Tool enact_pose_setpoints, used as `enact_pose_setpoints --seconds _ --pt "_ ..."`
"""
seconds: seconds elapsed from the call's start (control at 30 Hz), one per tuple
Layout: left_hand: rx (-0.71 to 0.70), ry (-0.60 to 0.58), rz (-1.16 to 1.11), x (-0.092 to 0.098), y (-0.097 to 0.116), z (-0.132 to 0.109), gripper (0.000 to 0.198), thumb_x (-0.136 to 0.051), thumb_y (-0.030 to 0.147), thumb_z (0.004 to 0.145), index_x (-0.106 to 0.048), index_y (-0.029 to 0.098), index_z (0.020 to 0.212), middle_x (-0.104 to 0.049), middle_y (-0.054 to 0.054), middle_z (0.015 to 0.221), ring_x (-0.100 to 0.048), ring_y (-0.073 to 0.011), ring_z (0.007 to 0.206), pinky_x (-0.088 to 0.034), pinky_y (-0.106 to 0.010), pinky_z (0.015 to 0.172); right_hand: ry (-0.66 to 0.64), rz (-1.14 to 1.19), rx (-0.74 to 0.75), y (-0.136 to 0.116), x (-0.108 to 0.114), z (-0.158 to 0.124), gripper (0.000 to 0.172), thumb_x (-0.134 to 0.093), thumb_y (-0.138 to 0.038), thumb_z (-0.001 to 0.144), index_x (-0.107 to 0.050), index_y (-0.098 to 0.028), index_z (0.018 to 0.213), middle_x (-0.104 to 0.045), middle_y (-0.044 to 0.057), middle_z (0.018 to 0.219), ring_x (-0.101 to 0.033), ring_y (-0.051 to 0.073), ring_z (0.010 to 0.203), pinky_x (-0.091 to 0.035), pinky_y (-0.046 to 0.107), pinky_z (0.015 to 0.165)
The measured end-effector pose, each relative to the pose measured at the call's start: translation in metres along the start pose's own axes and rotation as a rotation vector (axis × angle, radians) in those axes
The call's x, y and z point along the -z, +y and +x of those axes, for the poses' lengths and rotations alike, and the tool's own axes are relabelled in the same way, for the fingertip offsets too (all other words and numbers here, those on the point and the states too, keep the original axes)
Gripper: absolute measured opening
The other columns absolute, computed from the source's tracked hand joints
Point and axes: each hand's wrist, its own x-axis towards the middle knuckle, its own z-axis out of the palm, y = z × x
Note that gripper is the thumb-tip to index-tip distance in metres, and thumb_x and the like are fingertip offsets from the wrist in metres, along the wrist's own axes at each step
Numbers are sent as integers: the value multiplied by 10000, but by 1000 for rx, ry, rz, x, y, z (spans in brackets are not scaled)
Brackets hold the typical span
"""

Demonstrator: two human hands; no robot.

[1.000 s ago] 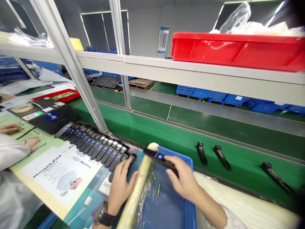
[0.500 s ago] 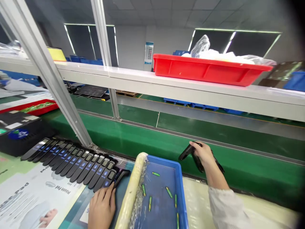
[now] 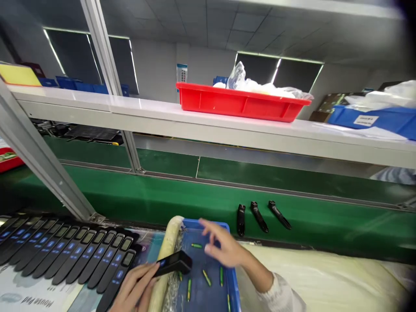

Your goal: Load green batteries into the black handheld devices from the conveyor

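Note:
My left hand (image 3: 133, 291) grips a black slim device (image 3: 173, 263) with a small lit screen and holds it over the left edge of a blue bin (image 3: 208, 286). My right hand (image 3: 222, 247) hovers above the bin with its fingers spread and nothing in it. Several small green parts (image 3: 206, 277) lie on the bin's floor. A roll of clear film (image 3: 167, 255) rests against the bin's left side. A row of several like black devices (image 3: 68, 255) lies to the left on the bench. Three black devices (image 3: 258, 216) lie on the green conveyor belt (image 3: 182, 199) beyond the bin.
A slanted metal frame post (image 3: 42, 164) stands at the left. A grey shelf (image 3: 208, 130) overhead carries a red tray (image 3: 237, 102) with plastic bags and a blue bin (image 3: 373, 117) at the right. Cream foam sheet (image 3: 325, 281) covers the bench to the right.
My right hand left a device on the belt and came back over the blue bin. My left hand lifted one device from the end of the row. The view swung right.

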Motion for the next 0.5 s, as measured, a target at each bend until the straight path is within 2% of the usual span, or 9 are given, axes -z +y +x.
enact_pose_setpoints --seconds 0.07,0.1,0.17,0.27,0.37,0.4,0.43,0.47,0.5 --pt "-78 -86 -58 -3 13 12 471 -579 170 963 -622 388 1378 -717 -40 1183 -682 -215 1128 -625 -341 947 -236 146 275 -36 -21 -13 594 -556 -476 988 -485 -229 1524 -709 74 1227 -708 203 923 -562 319 872" --pt "-100 -123 -78 -3 18 15 473 -577 152 966 -618 374 1381 -714 -39 1193 -672 -201 1147 -613 -323 970 -288 164 339 -51 -28 -18 558 -527 -420 1013 -469 -227 1533 -699 84 1270 -705 219 1000 -555 332 909" --pt "-91 -154 -73 -4 22 15 463 -565 133 974 -614 358 1376 -694 -44 1248 -644 -191 1202 -584 -323 1026 -269 79 357 -72 -32 -26 511 -521 -327 1016 -465 -235 1516 -684 90 1320 -686 255 1097 -538 381 970" --pt "70 -94 48 -1 14 7 469 -573 195 987 -547 315 1439 -616 -91 1381 -585 -232 1295 -545 -408 1090 -35 -90 401 -78 -23 -27 426 -525 -282 1005 -503 -244 1429 -700 96 1251 -686 286 1050 -538 441 954" --pt "272 -13 246 5 -8 -5 458 -573 322 993 -528 229 1439 -558 -156 1395 -546 -302 1307 -525 -519 1084 476 -129 458 -63 -20 -16 420 -497 -311 1029 -467 -231 1440 -680 136 1236 -677 299 1076 -545 434 927" --pt "310 -5 314 7 -16 -9 450 -566 353 994 -545 201 1417 -554 -172 1369 -541 -323 1294 -522 -546 1072 587 -133 466 -56 -22 -10 425 -484 -326 1038 -458 -217 1448 -676 150 1231 -677 302 1092 -549 430 925" --pt "333 -8 380 9 -24 -13 456 -562 378 991 -558 173 1398 -551 -184 1337 -539 -340 1274 -521 -564 1056 600 -144 458 -50 -24 -4 418 -472 -339 1043 -468 -207 1439 -686 152 1197 -687 301 1077 -556 423 909" --pt "347 -22 440 10 -31 -17 480 -564 398 986 -559 147 1395 -550 -193 1306 -541 -353 1250 -524 -571 1037 520 -158 423 -46 -27 1 396 -454 -343 1049 -493 -201 1416 -703 142 1147 -702 294 1037 -564 411 881" --pt "358 -41 492 11 -38 -21 514 -569 413 979 -550 126 1405 -552 -196 1282 -546 -358 1221 -531 -569 1015 372 -173 365 -42 -28 5 369 -436 -343 1055 -526 -200 1383 -720 126 1097 -714 284 987 -569 398 852"
